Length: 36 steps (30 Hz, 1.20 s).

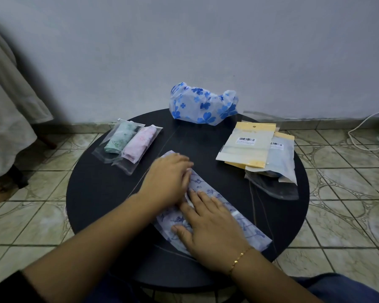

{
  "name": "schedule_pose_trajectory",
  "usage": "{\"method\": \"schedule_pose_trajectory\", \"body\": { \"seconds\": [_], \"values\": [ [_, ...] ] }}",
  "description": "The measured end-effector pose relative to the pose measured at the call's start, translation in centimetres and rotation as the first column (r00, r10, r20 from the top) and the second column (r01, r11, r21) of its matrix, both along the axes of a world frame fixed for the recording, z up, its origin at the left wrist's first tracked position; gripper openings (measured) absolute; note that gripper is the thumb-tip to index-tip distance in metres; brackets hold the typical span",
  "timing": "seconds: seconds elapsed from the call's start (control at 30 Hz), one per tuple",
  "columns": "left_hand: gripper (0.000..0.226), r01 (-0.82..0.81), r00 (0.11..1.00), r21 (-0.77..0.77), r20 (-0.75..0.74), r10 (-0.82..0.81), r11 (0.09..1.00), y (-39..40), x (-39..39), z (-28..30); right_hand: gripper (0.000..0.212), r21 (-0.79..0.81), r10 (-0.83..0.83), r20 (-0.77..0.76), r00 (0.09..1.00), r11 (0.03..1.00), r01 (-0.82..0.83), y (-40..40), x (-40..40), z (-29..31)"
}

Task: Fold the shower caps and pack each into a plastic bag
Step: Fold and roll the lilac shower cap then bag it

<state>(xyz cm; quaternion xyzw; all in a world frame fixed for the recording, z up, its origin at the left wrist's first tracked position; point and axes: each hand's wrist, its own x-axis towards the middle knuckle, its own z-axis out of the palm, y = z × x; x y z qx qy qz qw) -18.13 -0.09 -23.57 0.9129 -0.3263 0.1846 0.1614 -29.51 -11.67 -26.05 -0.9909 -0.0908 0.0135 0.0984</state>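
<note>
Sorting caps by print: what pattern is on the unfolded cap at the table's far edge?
Blue flowers on translucent white; the unfolded cap shows in the head view.

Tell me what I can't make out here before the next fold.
- Head view: the middle of the folded cap lies under the left hand and right hand, so its creases there are hidden.
- The left hand's fingers are motion-blurred.
- Barcode labels on the empty bags are too small to read.
- How many bags are in that stack: overlapping hides it.
- The blue-flowered cap is bunched; its far side is hidden.
</note>
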Motion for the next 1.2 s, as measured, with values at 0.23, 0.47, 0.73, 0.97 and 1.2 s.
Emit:
{"method": "schedule_pose_trajectory", "body": {
  "seconds": [0.23,0.47,0.73,0.97,1.2],
  "values": [
    [0.057,-0.074,0.842,0.231,-0.506,0.185,0.970,0.4,-0.3,-1.8,0.086,0.045,0.081,-0.002,0.997,0.996,-0.081,-0.2,-0.3,1.1],
    [0.057,-0.086,0.844,0.274,-0.492,0.216,0.958,0.4,-0.1,-2.1,0.099,0.070,0.036,-0.081,0.996,0.997,-0.030,-0.9,-0.9,1.7],
    [0.065,0.010,0.931,0.209,-0.360,0.067,0.978,0.3,1.6,-2.1,0.089,0.088,0.030,-0.186,0.982,0.996,-0.014,-4.7,-3.9,2.5],
    [0.031,0.166,0.942,-0.223,0.325,-0.088,0.961,1.3,-0.4,-1.0,0.071,0.172,0.107,-0.107,0.988,0.981,-0.088,-6.4,-4.9,2.8],
    [0.028,0.288,0.935,-0.195,-0.155,-0.319,0.938,2.8,-7.8,0.0,0.047,0.212,0.055,0.022,0.998,0.975,-0.059,-4.3,-3.9,2.2]
  ]
}}
